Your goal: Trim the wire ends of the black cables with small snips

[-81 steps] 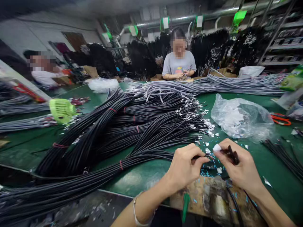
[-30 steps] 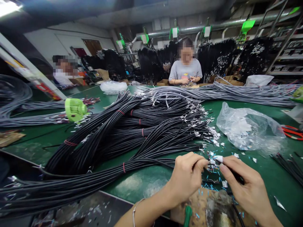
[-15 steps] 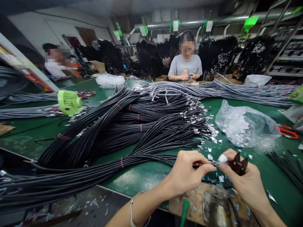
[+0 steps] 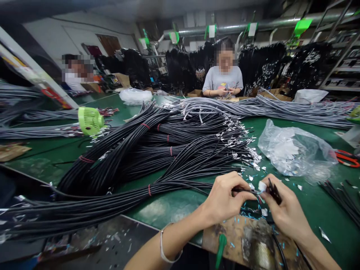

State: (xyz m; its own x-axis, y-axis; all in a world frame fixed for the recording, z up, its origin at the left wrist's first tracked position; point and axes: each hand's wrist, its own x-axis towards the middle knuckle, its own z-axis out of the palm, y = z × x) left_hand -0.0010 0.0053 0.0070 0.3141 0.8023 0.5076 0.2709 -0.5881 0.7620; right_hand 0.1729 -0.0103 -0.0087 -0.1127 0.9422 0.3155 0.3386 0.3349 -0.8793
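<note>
My left hand (image 4: 225,197) pinches a black cable (image 4: 239,189) near its end, thumb against the forefinger. Thin coloured wires (image 4: 259,195) emerge from that end. Close beside it, my right hand (image 4: 285,210) is closed round dark cutting nippers (image 4: 274,191), their handles hidden in the palm. Its thumb and forefinger meet at the wires. A white piece (image 4: 262,186) covers or sits at that forefinger's tip; I cannot tell which. Bundled black cables (image 4: 180,185) with red ties run leftward from my left hand.
Below my hands is a wooden board (image 4: 210,240) bearing a worn metal block (image 4: 258,243) and a green handle (image 4: 221,245). Blue and white scraps litter the green table (image 4: 168,210). A clear plastic bag (image 4: 298,150) and orange-handled scissors (image 4: 347,157) lie right. A co-worker (image 4: 223,78) sits opposite.
The nippers have turned in my right hand, so their jaws appear narrower. Both hands remain at the cable end. The whole view has shifted slightly.
</note>
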